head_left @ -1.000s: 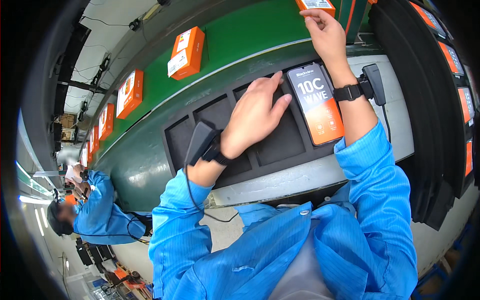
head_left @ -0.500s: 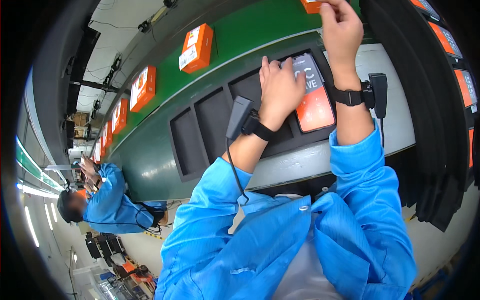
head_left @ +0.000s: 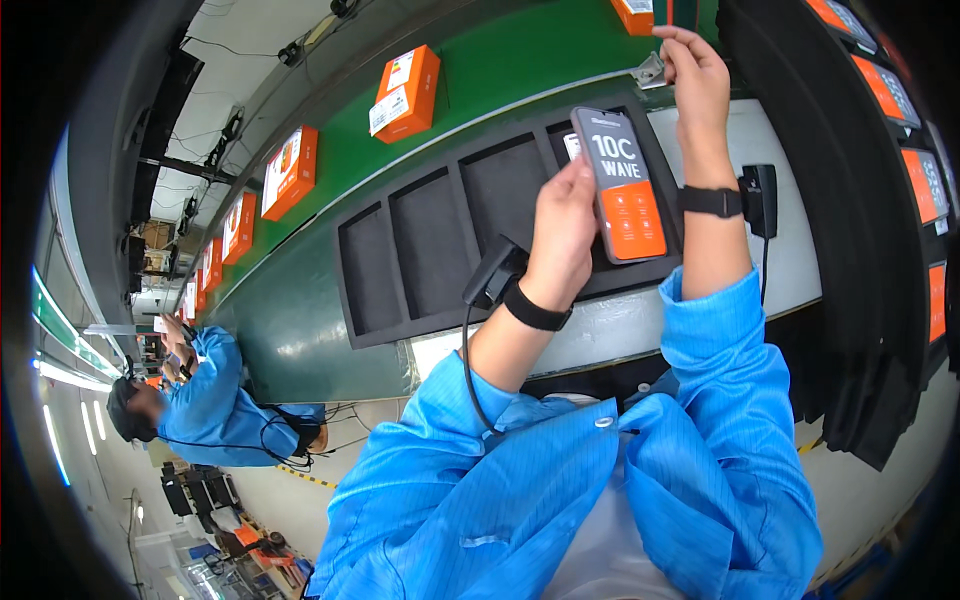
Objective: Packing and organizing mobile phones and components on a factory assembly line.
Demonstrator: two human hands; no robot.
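Note:
My left hand [head_left: 566, 225] grips the left edge of a smartphone [head_left: 630, 205], its thumb and fingers closed at the side. The phone's screen face is grey at the top and orange below. It is tilted slightly over the rightmost compartment of a black foam tray [head_left: 372, 337], whose other visible compartments hold nothing. A small white piece [head_left: 572, 146] shows beside the phone's upper left edge, partly hidden. Farther off, my right hand [head_left: 700, 85] is raised near an orange box [head_left: 634, 14] cut by the top edge. Its fingers are loosely bent and apart, with nothing visible in them.
More orange boxes [head_left: 408, 95] stand in a row along the green belt [head_left: 500, 60]. A metal bracket [head_left: 650, 70] sits at the belt's edge. On the right, black trays [head_left: 840, 250] are stacked beside several phones [head_left: 925, 185]. A person in blue [head_left: 225, 400] works at the left.
My left hand has shifted from lying over the phone's top to gripping its left side, and the phone is lifted and tilted. My right hand has moved away from the orange box.

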